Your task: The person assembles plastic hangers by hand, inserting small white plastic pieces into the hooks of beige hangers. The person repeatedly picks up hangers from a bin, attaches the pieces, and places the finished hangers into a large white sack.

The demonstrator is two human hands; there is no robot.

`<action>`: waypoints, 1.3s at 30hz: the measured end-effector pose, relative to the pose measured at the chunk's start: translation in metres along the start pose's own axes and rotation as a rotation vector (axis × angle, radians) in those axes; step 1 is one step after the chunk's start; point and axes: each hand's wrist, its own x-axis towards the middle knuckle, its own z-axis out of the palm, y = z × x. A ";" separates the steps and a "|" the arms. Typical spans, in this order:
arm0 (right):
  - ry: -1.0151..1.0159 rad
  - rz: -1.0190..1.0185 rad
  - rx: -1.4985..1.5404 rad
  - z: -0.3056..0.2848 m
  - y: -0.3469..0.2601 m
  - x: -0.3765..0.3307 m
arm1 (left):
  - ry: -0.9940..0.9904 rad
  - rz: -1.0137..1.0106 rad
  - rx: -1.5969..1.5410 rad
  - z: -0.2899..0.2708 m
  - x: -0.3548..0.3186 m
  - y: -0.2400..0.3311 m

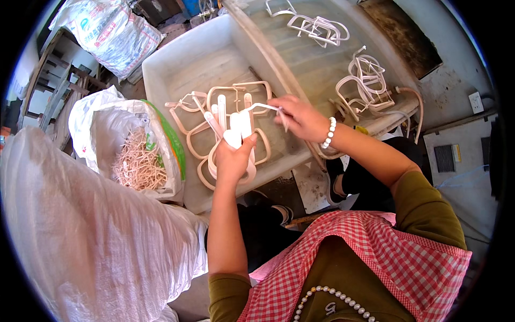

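My left hand (230, 162) is closed around a bunch of pale pink, flat, rounded plastic pieces (245, 123) above a light grey tub (185, 59). To its right, my right hand (301, 118) pinches a thin white plastic strip (263, 106) that reaches across to those pieces. Behind and below the bunch, several looped pink plastic frames (196, 130) lie in the tub. The fingertips of my right hand are partly hidden, and a short pinkish bit hangs beneath them.
Left of the tub, an open white sack (86, 121) holds many short pink plastic scraps (137, 166). A large white woven sack (102, 220) bulges at the lower left. On the right, a second tub of water (316, 64) contains tangled plastic loops (370, 80); a hose (416, 99) crosses its rim.
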 end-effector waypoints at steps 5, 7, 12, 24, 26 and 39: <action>-0.015 0.684 0.481 0.008 0.010 -0.002 | 0.130 0.290 0.322 0.003 0.000 -0.006; -0.348 1.023 0.912 0.004 0.012 -0.002 | 0.175 0.344 0.530 0.001 0.000 -0.009; -1.020 1.083 1.570 0.013 0.008 -0.036 | 0.180 0.330 0.446 0.016 0.000 -0.005; 0.813 -0.044 0.496 -0.059 -0.058 0.073 | 0.239 -0.218 -0.729 -0.016 0.003 -0.002; 1.017 -0.262 0.655 -0.069 -0.099 0.118 | 0.207 -0.281 -0.845 -0.016 0.005 -0.004; -0.115 0.733 0.138 0.169 0.122 0.080 | 0.541 -0.161 -0.641 -0.060 0.019 -0.014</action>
